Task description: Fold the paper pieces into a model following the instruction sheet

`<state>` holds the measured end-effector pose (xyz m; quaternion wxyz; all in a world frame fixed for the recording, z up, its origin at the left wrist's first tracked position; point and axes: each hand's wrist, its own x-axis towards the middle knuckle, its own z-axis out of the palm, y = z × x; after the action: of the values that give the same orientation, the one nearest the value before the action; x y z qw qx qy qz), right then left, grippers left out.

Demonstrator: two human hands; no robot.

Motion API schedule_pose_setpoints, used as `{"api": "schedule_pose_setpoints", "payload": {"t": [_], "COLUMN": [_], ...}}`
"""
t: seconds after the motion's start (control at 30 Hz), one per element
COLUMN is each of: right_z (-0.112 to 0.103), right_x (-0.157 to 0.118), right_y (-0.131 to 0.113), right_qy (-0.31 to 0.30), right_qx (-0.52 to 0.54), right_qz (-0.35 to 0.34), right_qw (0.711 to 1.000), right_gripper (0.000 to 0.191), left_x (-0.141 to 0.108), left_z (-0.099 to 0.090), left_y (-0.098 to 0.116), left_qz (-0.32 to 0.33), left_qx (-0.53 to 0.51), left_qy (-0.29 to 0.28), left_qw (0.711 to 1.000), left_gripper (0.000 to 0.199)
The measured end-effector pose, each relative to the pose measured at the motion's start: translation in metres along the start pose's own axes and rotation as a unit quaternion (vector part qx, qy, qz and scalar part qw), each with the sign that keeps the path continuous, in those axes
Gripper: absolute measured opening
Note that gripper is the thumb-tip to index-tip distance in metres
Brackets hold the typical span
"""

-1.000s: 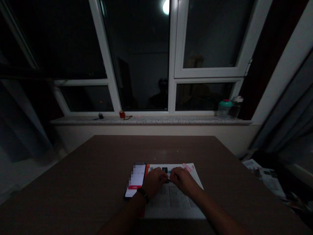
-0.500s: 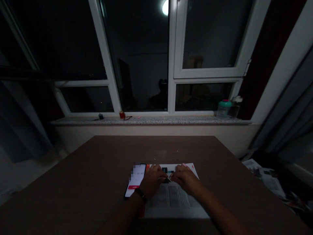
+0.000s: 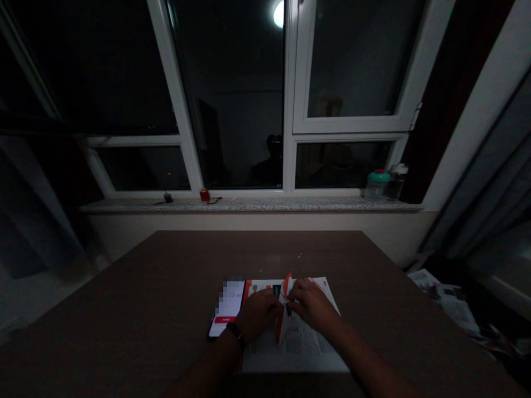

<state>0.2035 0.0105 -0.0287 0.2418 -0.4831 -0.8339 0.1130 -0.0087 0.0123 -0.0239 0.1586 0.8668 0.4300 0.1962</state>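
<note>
1. Standing up from the middle of a printed sheet, a folded paper flap [image 3: 284,307] with orange edges has its long axis nearly upright. Its tip points up and away from the table, leaning slightly right.
2. The left hand [image 3: 258,315] and right hand [image 3: 313,305] close in on it from either side. The fingers of each hand curl together and pinch the flap near its middle.
3. The printed sheet [image 3: 309,354] lies flat beneath the hands, near the table's near edge.
4. A smartphone [image 3: 227,309] with a lit, blurred screen lies just left of the sheet, beneath the left wrist's black band [image 3: 235,331].
5. The brown table [image 3: 174,298] stands before a stone windowsill [image 3: 257,205] holding a teal-lidded jar [image 3: 376,185] and a small red object [image 3: 204,195].
</note>
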Motion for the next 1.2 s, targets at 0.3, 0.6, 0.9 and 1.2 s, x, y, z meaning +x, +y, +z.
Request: {"api": "schedule_pose_setpoints", "payload": {"t": [0.3,0.6,0.9,1.2], "right_z": [0.006,-0.001,-0.015,-0.017], "right_x": [0.002,0.002,-0.004,-0.004], "right_y": [-0.001,-0.006,-0.014,-0.011], "right_qy": [0.007,-0.004,-0.055,-0.090], "right_qx": [0.071,0.025,-0.048,-0.026], "right_qz": [-0.012,-0.017,-0.052,-0.091], "right_qw": [0.997,1.000,0.996,0.991], "right_gripper": [0.020,0.012,0.014,0.017], "left_x": [0.002,0.000,-0.006,-0.001], "left_z": [0.000,-0.006,-0.006,-0.004], "left_y": [0.000,0.001,0.008,0.007], "left_qz": [0.002,0.025,0.054,0.055], "left_qx": [-0.016,-0.002,0.038,0.036], "left_qy": [0.029,0.021,-0.022,-0.022], "left_qw": [0.999,0.999,0.998,0.998], "left_gripper": [0.016,0.020,0.014,0.008]}}
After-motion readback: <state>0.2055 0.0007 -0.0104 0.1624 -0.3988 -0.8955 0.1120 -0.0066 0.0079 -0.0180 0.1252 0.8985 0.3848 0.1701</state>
